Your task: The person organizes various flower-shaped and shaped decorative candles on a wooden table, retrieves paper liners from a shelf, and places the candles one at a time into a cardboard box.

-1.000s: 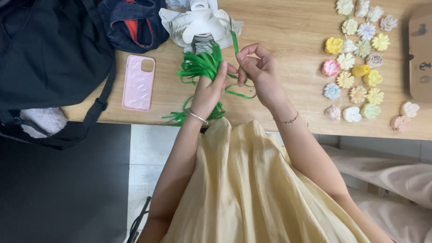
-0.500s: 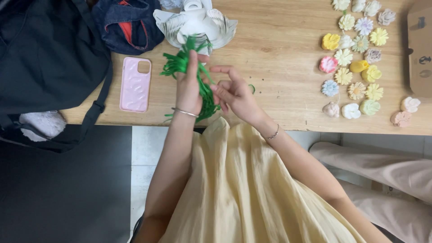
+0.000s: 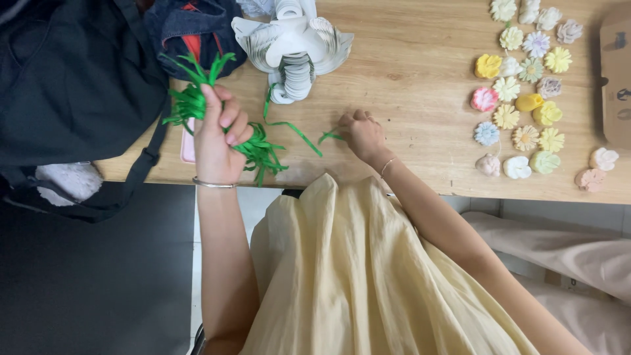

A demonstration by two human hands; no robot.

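Note:
My left hand grips a bundle of green paper strips above the left part of the wooden table; the strips fan out above and below the fist. My right hand rests on the table near its front edge, fingers closed on one thin green strip that lies flat on the wood. A further loose green strip trails between the two hands. A bracelet sits on each wrist.
A white pile of paper discs and petals stands at the back centre. Several small pastel paper flowers lie in rows on the right. A dark bag and a denim pouch fill the left; a cardboard box sits far right.
My left hand has carried the green bundle to the left, away from the right hand. My right hand has dropped onto the table and pinched a single strip.

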